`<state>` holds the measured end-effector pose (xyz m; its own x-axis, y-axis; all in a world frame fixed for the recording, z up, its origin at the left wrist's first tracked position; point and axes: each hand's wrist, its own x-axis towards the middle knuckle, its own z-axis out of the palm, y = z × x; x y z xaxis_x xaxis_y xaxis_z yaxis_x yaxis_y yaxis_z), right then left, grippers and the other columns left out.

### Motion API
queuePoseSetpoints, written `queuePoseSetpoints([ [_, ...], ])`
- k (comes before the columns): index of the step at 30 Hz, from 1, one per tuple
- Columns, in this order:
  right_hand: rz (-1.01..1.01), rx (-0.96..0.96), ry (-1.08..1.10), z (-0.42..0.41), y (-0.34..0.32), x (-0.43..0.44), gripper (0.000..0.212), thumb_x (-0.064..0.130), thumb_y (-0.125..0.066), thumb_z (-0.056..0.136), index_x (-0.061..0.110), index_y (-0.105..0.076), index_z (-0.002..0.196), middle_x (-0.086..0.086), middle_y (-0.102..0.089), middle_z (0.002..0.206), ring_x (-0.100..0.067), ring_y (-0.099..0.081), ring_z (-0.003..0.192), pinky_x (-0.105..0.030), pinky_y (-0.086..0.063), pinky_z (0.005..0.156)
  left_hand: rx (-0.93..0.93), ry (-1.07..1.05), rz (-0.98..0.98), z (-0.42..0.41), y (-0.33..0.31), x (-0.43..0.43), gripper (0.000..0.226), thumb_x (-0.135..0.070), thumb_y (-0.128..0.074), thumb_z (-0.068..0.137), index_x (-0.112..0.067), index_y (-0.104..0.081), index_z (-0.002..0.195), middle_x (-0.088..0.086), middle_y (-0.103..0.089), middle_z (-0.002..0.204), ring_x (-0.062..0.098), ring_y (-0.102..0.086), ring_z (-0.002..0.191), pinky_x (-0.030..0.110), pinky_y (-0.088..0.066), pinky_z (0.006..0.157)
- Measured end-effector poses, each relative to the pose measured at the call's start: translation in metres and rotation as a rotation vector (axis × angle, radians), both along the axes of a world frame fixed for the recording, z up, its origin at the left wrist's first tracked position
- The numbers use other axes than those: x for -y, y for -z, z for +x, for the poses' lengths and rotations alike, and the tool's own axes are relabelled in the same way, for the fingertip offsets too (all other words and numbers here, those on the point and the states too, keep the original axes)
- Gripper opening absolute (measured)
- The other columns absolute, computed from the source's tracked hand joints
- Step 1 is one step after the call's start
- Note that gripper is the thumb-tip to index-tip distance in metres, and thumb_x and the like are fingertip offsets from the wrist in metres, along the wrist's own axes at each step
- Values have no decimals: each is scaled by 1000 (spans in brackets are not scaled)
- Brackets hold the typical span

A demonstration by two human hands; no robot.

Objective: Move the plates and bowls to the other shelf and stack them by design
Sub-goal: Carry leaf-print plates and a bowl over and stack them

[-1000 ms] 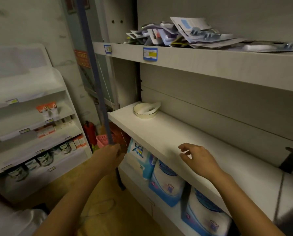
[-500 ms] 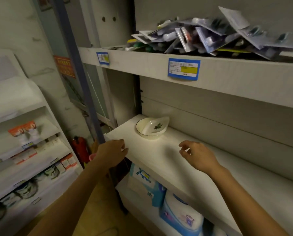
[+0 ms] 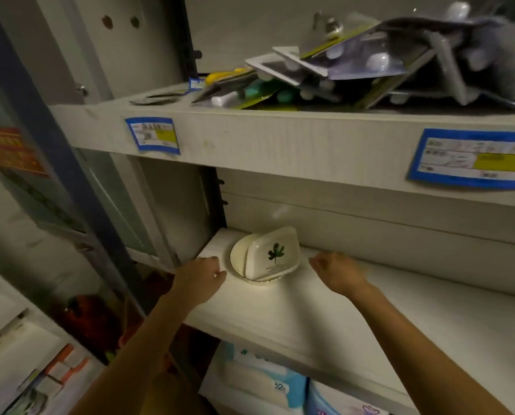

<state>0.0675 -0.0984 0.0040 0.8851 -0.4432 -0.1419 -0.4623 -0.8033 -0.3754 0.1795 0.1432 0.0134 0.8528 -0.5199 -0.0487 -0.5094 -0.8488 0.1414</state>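
Closer than before, my left hand [image 3: 201, 279] and right hand [image 3: 339, 274] flanked the bowl [image 3: 237, 262] at the shelf's [image 3: 340, 319] left end, fingers loosely curled, empty. Packets [image 3: 355, 67] cluttered overhead. A leaf-printed plate [image 3: 272, 254] leaned inside the bowl.

Dim, yellowish light. The packets [image 3: 400, 64] on the upper right smear with motion blur, the price labels [image 3: 471, 158] are too soft to read, and the shelves [image 3: 280, 139] bow toward the edges. Shadow fills the near left.

We stretch both arms forward, our left hand [image 3: 201, 278] just left of the bowl [image 3: 237, 259], our right hand [image 3: 338, 274] near its right, both loosely curled, holding nothing.
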Motion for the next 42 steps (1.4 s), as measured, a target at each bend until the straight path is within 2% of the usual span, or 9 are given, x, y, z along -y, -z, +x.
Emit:
queuePoseSetpoints([
  [6, -88, -171, 163, 45, 13, -23, 57, 52, -21, 96, 12, -54, 122, -9, -60, 122, -26, -56, 111, -35, -43, 84, -6, 88, 17, 44, 20, 0, 30, -35, -42, 95, -10, -59, 96, 9, -67, 96, 25, -63, 91, 31, -46, 72],
  [14, -165, -277, 250, 74, 20, -37, 34, 21, -35, 94, 11, -57, 118, -7, -61, 116, -22, -59, 104, -28, -39, 75, -44, 147, 35, 68, 41, -6, 35, -37, -41, 95, -8, -60, 96, 6, -64, 91, 23, -61, 85, 34, -49, 76],
  [17, -175, -260, 267, 68, 16, -35, 33, 18, -35, 94, 10, -57, 117, -8, -61, 117, -24, -58, 103, -29, -38, 75, -85, 107, 10, 77, 47, -5, 36, -38, -38, 95, -10, -54, 80, 3, -57, 81, 20, -56, 77, 32, -47, 71],
  [21, -34, -135, 408, 35, 8, -23, 35, 21, -31, 94, 8, -60, 107, -13, -62, 111, -25, -48, 83, -30, -37, 74, -393, -50, -115, 88, 59, 15, 54, -46, -34, 96, -2, -63, 83, 11, -70, 81, 26, -65, 72, 36, -55, 75],
  [25, -8, -61, 491, -19, 6, -12, 27, 24, -29, 95, 12, -51, 86, -11, -55, 91, -27, -49, 80, -31, -40, 70, -659, -204, -263, 92, 79, 41, 52, -50, -38, 93, -5, -57, 74, 8, -61, 59, 19, -49, 45, 25, -39, 49],
  [32, 26, -17, 673, -97, 16, -5, 39, 29, -28, 98, 7, -60, 99, -12, -64, 103, -26, -50, 80, -30, -40, 67, -599, -204, -351, 91, 90, 63, 31, -5, -47, 88, 0, -50, 57, 23, -53, 69, 32, -54, 62, 30, -30, 52],
  [35, 53, 19, 743, -124, 19, -4, 40, 30, -29, 99, 6, -61, 102, -15, -64, 105, -28, -53, 83, -33, -41, 72, -522, -134, -307, 83, 78, 76, 27, -6, -49, 86, 15, -61, 75, 36, -63, 86, 43, -60, 79, 32, -32, 57],
  [39, 83, 92, 837, -162, 15, 0, 40, 29, -29, 99, 5, -62, 98, -12, -63, 95, -27, -55, 82, -34, -44, 72, -507, -8, -278, 58, 61, 100, 29, -11, -46, 93, 12, -63, 94, 16, -51, 70, 28, -47, 66, 18, -28, 52],
  [42, 99, 127, 901, -192, 10, 3, 37, 27, -31, 97, 7, -60, 86, -12, -62, 89, -32, -58, 85, -39, -46, 76, -467, 107, -290, 28, 43, 116, 30, -12, -47, 92, -2, -54, 65, 4, -41, 53, 18, -36, 51, 20, -26, 51],
])
